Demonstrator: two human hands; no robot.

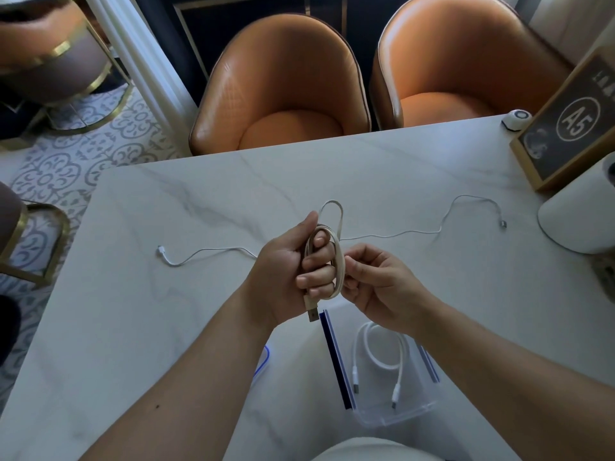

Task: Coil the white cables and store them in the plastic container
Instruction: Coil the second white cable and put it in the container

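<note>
One white cable [377, 357] is already coiled in the clear plastic container [396, 412] near the table's front edge. Second one, a flat cream USB cable [327, 261], is mid-coil — loops wound around the left hand [293, 271], fingers curled through; right hand [376, 282] pinches the loop's side. Thin white cable [392, 232] lies uncoiled across the marble table [166, 327] — not started.

left grip [293, 261] fisted, palm up | right grip [376, 281] pinching

cream cable [332, 261] looped, held above the table; thin white cable [392, 233] sprawled flat; coiled white cable [379, 357] inside clear plastic container [419, 410]
</note>
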